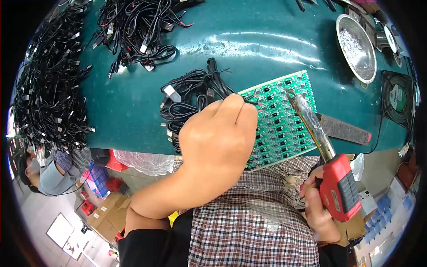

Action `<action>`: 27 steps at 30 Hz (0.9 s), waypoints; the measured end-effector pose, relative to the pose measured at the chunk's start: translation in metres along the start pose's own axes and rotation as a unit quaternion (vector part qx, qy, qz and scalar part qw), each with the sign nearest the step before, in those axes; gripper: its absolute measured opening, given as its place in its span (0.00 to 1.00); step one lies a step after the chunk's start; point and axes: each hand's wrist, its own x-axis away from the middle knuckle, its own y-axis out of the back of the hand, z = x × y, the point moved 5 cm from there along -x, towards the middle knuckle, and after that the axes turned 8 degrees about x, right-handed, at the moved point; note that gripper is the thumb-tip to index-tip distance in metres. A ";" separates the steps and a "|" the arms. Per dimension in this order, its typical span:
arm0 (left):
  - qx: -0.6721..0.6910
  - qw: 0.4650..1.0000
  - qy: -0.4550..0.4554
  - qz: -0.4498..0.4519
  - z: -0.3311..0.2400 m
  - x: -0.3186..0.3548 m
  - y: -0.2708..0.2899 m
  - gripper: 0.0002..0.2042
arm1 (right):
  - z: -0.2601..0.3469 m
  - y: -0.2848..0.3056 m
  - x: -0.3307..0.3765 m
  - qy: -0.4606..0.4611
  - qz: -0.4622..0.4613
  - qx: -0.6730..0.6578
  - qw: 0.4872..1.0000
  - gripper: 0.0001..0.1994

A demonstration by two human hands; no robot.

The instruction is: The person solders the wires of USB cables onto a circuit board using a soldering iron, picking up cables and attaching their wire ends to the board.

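One left hand (pixel 218 138): fingers bunched at the green circuit board's left side; whether they pinch a wire, I can't tell.
Right hand (pixel 318 211): wrapped round the red soldering gun (pixel 334 167).
Green circuit board (pixel 287 120): at the table's near edge; a nudge could skew it.
Black cables (pixel 178 111): crowding left; a snag might tug joints.

A green worktable (pixel 129 115) is stretching from 10 o'clock through 12 to 3, and white streaks of light (pixel 267 46) are gleaming across it at 1. Pale floor (pixel 44 207) is showing toward 8 o'clock, where cardboard boxes (pixel 106 213) and a blue-and-purple crate (pixel 98 180) are standing. Greyish floor (pixel 384 169) is showing past 3; blue items (pixel 380 220) are sitting at 4.
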 end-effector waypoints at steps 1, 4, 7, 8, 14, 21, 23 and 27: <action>0.004 1.000 0.004 -0.013 0.004 0.002 -0.006 0.09 | 0.004 -0.001 -0.001 -0.011 -0.021 0.001 1.000 0.17; 0.030 0.999 0.015 -0.026 0.007 0.003 -0.007 0.08 | 0.006 0.006 0.001 -0.030 -0.005 0.007 1.000 0.14; 0.050 0.998 0.023 -0.024 0.006 0.001 -0.006 0.08 | 0.007 0.005 0.003 -0.052 0.009 0.012 0.999 0.10; 0.051 0.998 0.025 -0.022 0.006 0.001 -0.006 0.08 | 0.006 0.007 0.004 -0.069 -0.012 0.014 0.997 0.09; 0.050 0.998 0.047 -0.014 0.006 -0.003 -0.004 0.08 | -0.010 0.003 0.009 -0.061 0.014 0.069 0.996 0.10; 0.050 0.997 0.051 0.000 0.005 -0.004 -0.004 0.07 | -0.014 0.003 0.006 -0.013 0.034 0.116 0.993 0.11; 0.045 0.997 0.056 0.005 0.006 -0.004 -0.005 0.07 | -0.013 0.003 0.006 -0.012 0.041 0.137 0.990 0.12; 0.043 0.997 0.063 0.006 0.006 -0.005 -0.005 0.06 | -0.012 0.005 0.010 -0.032 0.019 0.116 0.993 0.13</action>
